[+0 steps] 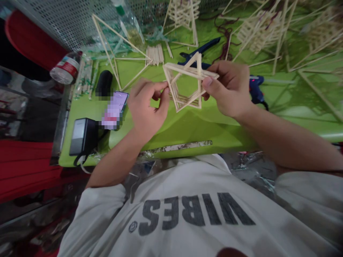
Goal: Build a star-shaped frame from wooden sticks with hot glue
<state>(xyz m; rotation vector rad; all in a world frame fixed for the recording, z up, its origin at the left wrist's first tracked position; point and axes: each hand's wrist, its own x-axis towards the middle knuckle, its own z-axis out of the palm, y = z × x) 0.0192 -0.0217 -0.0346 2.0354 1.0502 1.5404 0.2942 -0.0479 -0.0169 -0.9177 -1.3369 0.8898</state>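
Observation:
A star built from thin wooden sticks [184, 70] is held up over the green table in front of my chest. My right hand [232, 87] is closed on its right-hand point, thumb in front and the other fingers behind. On the opposite side, my left hand [148, 103] pinches thumb and index finger together at the star's left edge. Blue-handled pliers [202, 49] lie just behind the star. Beyond my right wrist rests a blue glue gun [256, 87], partly hidden by the hand.
On the green table [171, 134], a bundle of short sticks [154, 54] lies near a stick frame [115, 59]. Several stick structures [262, 30] stand at the back right. To the left are a phone [115, 109], a black box [83, 137] and a plastic bottle [65, 69].

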